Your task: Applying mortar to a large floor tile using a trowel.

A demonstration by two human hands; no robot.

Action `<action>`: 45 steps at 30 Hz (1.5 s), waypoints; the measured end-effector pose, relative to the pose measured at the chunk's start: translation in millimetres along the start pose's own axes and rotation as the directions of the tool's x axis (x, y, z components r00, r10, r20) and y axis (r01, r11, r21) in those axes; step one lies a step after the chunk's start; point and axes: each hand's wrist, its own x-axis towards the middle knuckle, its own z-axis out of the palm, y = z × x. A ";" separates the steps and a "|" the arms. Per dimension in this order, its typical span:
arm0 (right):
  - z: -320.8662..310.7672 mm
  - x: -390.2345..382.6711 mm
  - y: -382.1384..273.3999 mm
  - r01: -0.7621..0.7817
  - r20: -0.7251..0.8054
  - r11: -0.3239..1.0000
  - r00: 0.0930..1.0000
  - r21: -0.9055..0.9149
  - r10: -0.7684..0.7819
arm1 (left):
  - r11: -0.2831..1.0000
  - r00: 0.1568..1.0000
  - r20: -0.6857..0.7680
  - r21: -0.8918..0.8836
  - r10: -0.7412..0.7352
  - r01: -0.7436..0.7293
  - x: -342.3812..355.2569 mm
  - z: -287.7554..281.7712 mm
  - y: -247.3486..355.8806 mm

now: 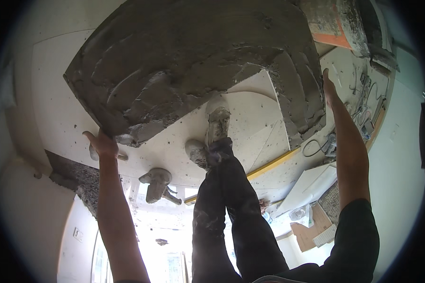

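Note:
A large tile [189, 52] thickly coated with wet grey mortar, a corner notch cut from its near side, is held tilted before me. My left hand [104, 143] grips its lower left edge, thumb sticking out and the other fingers mostly hidden. Against the right edge is my right hand [330, 88], its thumb pointing up and its fingers hidden by the tile. Below my left hand lies a mortar-smeared trowel [157, 183] with a curved handle. Something grey with a short handle shows partly behind that hand.
My mortar-caked shoe [218, 123] stands on pale floor tile under the notch. A yellow straightedge [273, 164] lies nearby. At right are a dirty bucket [333, 23], tangled cable [361, 111], a white panel [303, 191] and cardboard [311, 226]. Rough dark mortar bed [73, 172] shows at left.

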 end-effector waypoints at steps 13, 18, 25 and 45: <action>13.3 -60.6 139.5 -0.287 0.061 0.938 0.958 0.194 0.280 | 0.996 0.998 -0.054 0.087 0.033 -0.028 -24.2 -69.8 -38.4; 42.6 -126.7 152.9 -0.330 0.114 0.912 0.944 0.244 0.311 | 0.990 0.996 -0.086 0.135 -0.014 0.026 -34.4 -97.2 -39.6; 28.9 -160.8 196.3 -0.393 0.149 0.902 0.917 0.181 0.370 | 0.984 0.999 -0.042 0.177 -0.027 0.034 -52.0 -151.9 -44.6; -246.0 -304.6 -18.1 -0.327 0.113 0.941 0.935 -0.092 0.336 | 0.820 0.961 -0.134 0.502 -0.241 0.276 -206.9 -30.1 56.0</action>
